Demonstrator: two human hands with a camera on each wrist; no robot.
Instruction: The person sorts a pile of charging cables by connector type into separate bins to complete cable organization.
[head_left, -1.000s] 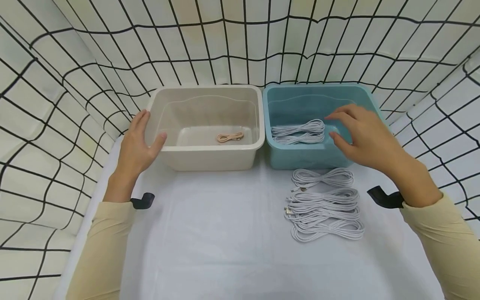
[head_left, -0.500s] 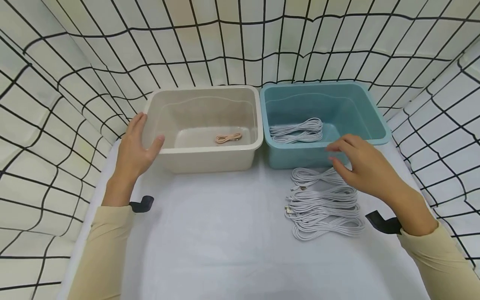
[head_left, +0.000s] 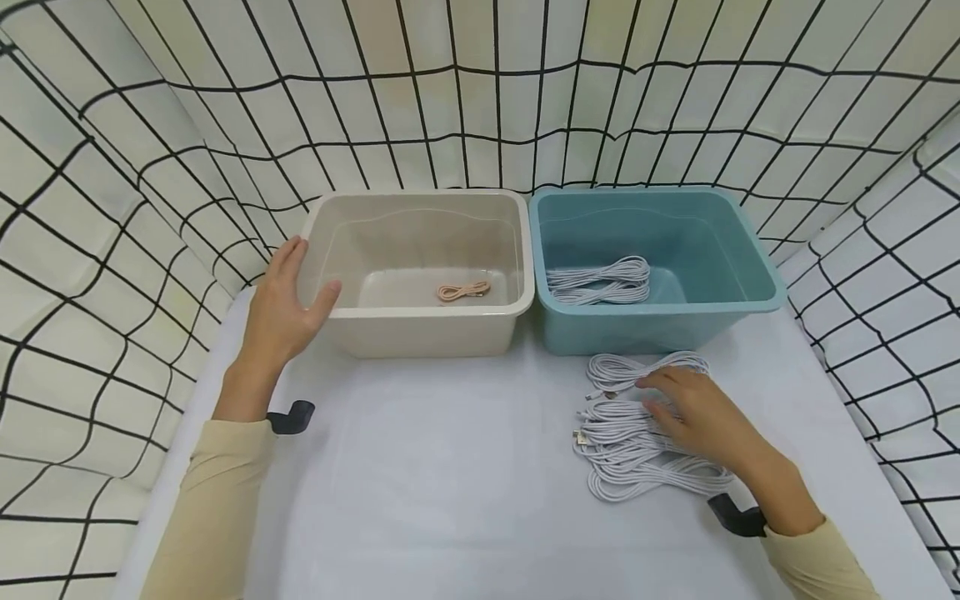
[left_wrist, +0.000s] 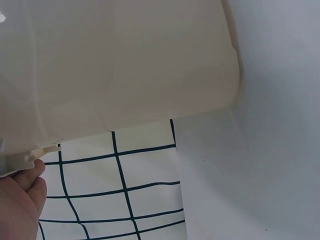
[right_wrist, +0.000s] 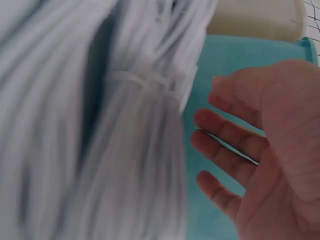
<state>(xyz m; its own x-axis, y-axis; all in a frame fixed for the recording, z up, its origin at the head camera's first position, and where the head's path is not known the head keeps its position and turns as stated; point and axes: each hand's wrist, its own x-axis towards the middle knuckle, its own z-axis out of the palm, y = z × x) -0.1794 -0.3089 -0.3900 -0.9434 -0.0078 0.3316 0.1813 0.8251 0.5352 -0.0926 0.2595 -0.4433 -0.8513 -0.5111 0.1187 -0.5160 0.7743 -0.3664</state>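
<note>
My left hand (head_left: 281,312) rests at the left end of a beige plastic bin (head_left: 423,333), fingers along its side and thumb by the front rim. In the left wrist view, fingertips (left_wrist: 32,175) touch the rim from outside. My right hand (head_left: 697,417) hovers with loosely bent fingers over bundled white cables on the table. The nearest bundle is the back white cable (head_left: 611,371); in the right wrist view, a tied white cable bundle (right_wrist: 145,125) lies apart from the fingers, nothing between them. Several stacked white cables (head_left: 630,475) lie just in front, partly hidden by the hand.
A teal bin (head_left: 622,329) stands right of the beige one, holding white cable bundles (head_left: 600,282). One small tan cable (head_left: 463,290) lies inside the beige bin. Black wire grid panels (head_left: 495,108) rise behind and on both sides of the white-covered table (head_left: 420,467).
My right hand has moved from over the teal bin toward me, down to the white cables on the table. The left hand stays at the beige bin.
</note>
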